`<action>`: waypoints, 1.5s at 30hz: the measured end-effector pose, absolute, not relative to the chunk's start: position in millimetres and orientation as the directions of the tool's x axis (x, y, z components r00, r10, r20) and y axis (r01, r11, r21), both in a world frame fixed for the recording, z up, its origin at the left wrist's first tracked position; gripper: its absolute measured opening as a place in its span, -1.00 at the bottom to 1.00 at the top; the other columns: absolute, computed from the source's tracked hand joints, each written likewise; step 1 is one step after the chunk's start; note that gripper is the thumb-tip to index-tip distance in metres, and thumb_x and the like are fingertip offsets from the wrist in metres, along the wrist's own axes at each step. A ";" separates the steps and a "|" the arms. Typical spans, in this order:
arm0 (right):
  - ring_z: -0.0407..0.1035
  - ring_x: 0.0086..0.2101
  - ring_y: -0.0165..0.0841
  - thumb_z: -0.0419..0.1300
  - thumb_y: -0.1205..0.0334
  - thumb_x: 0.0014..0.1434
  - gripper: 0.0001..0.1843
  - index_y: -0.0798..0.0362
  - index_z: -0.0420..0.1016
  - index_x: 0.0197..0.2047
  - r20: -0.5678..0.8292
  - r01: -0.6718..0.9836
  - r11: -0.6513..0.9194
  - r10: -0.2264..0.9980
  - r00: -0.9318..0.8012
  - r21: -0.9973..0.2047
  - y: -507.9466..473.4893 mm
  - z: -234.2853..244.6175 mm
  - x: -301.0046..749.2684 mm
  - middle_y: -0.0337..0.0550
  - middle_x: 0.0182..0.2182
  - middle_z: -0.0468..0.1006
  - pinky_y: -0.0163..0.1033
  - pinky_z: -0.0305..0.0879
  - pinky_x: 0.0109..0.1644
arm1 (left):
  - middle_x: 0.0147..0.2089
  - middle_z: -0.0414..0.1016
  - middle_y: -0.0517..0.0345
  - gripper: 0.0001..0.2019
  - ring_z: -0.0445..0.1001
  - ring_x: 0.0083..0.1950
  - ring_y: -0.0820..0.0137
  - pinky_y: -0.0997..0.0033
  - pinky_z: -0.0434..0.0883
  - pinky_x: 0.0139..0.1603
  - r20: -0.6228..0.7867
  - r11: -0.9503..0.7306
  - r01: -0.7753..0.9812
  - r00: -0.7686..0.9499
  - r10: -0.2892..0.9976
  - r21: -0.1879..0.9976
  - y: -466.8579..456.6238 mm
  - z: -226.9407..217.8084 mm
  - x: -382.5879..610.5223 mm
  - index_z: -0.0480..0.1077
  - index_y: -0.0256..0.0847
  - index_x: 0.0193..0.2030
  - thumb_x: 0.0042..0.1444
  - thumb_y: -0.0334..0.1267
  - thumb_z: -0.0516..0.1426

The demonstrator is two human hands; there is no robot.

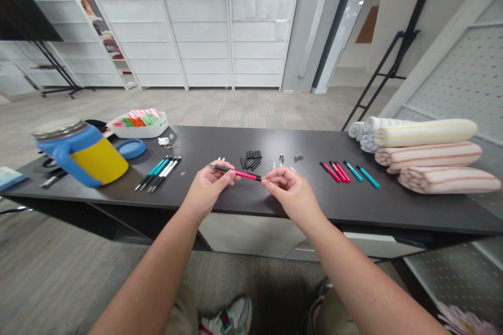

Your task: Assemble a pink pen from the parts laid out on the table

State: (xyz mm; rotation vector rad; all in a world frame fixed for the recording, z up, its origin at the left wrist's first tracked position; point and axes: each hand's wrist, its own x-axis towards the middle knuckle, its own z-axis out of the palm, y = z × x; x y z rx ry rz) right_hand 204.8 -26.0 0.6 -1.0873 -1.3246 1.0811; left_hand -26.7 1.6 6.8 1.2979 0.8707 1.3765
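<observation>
A slim red and black pen [236,172] lies across the gap between my hands, above the dark table [346,204]. My left hand [206,191] grips its black rear end with thumb and fingers. My right hand [288,191] pinches its black tip end. Just beyond the hands are a small group of black pen barrels [250,159] and tiny metal pen parts [281,159]. To the left lie several teal, black and white pens [159,172]. Several red pens [334,171] and teal pens [363,172] lie to the right.
A blue and yellow insulated mug [82,153] stands at the table's left end, beside a white tray [137,125] of colourful items. Rolled striped towels [426,154] are stacked at the right. White shelving stands beyond a carpeted floor.
</observation>
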 end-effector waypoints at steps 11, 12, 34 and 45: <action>0.58 -0.29 -0.28 0.50 -0.09 0.05 -0.60 0.02 0.63 -0.19 0.113 -0.001 0.114 0.990 -0.078 -0.994 -25.4 0.5 203.8 -0.09 -0.29 0.73 -0.19 0.45 -0.15 | -0.31 0.62 0.08 -0.68 0.54 -0.34 0.43 0.46 0.46 -0.25 0.256 -0.240 -0.192 0.063 0.965 0.952 2.6 6.9 -26.6 0.54 -0.25 -0.16 0.10 -0.09 0.43; 0.59 -0.28 -0.27 0.51 -0.08 0.03 -0.60 0.02 0.63 -0.20 0.108 -0.007 0.108 0.991 -0.082 -0.994 -25.4 -0.4 204.0 -0.09 -0.28 0.73 -0.18 0.46 -0.13 | -0.31 0.61 0.08 -0.68 0.54 -0.34 0.43 0.46 0.46 -0.25 0.256 -0.240 -0.194 0.062 0.965 0.951 2.4 7.1 -26.4 0.54 -0.25 -0.16 0.10 -0.09 0.43; 0.52 -0.33 -0.29 0.23 -0.11 0.35 -0.67 -0.02 0.62 -0.14 0.154 0.271 0.196 0.974 -0.167 -0.942 -31.9 1.7 203.0 -0.15 -0.29 0.73 -0.23 0.34 -0.24 | -0.32 0.62 0.08 -0.65 0.56 -0.32 0.40 0.44 0.45 -0.25 0.252 -0.243 -0.192 0.022 0.968 0.951 2.8 5.5 -25.3 0.53 -0.26 -0.14 0.10 -0.06 0.43; 0.51 -0.32 -0.30 0.04 -0.07 0.48 -0.60 -0.05 0.60 -0.18 0.228 0.386 0.313 0.941 -0.251 -0.868 -32.1 3.3 204.0 -0.20 -0.33 0.69 -0.22 0.34 -0.18 | -0.32 0.60 0.09 -0.66 0.54 -0.35 0.42 0.43 0.45 -0.26 0.245 -0.237 -0.201 0.013 0.970 0.951 2.5 6.9 -25.3 0.54 -0.26 -0.15 0.09 -0.07 0.43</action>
